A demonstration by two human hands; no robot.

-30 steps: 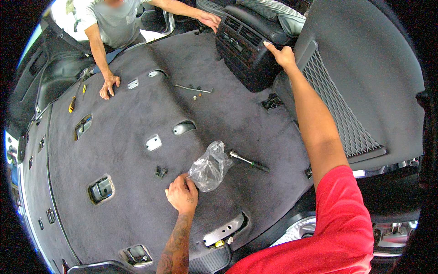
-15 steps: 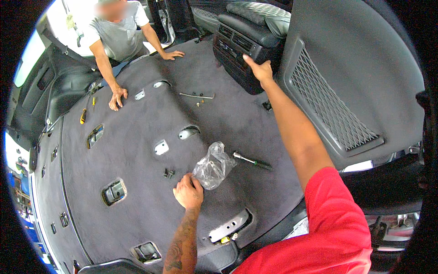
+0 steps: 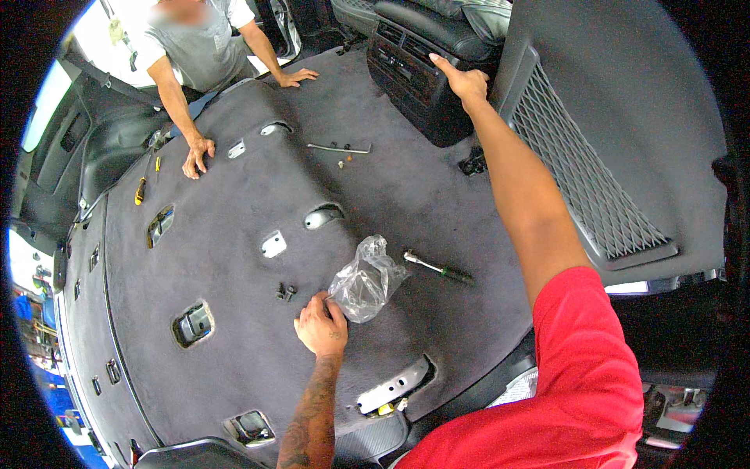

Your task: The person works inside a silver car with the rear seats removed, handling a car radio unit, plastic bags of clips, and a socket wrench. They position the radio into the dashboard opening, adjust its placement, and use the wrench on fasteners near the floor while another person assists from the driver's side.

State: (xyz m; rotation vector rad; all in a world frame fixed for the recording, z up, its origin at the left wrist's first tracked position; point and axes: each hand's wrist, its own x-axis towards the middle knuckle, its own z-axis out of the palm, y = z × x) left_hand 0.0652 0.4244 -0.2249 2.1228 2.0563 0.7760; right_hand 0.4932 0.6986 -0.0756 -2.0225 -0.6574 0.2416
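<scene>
Right hand (image 3: pixel 465 84): thumb spread from fingers at centre console's (image 3: pixel 408 92) corner, upper right — likely steadying it | Left hand (image 3: pixel 320 324): curled on carpet (image 3: pixel 426 199), lower centre, probably bracing; against clear plastic bag (image 3: pixel 364 285) — cannot tell if pinching | Ratchet (image 3: pixel 437 266) right of bag, seemingly kept within reach

The bare left hand (image 3: pixel 321 326) hides its own fingertips beside the clear, crumpled plastic bag (image 3: pixel 367 280), so whether it grips this bag cannot be told. On the bare right hand (image 3: pixel 466 81), the fingers beyond the thumb are mostly hidden against the black, box-shaped console with air vents (image 3: pixel 414 90). The small dark fasteners (image 3: pixel 286 292) are too small to name exactly. The upper edge cuts the head of the co-worker in a grey and white shirt (image 3: pixel 205 59); the face is blurred.
</scene>
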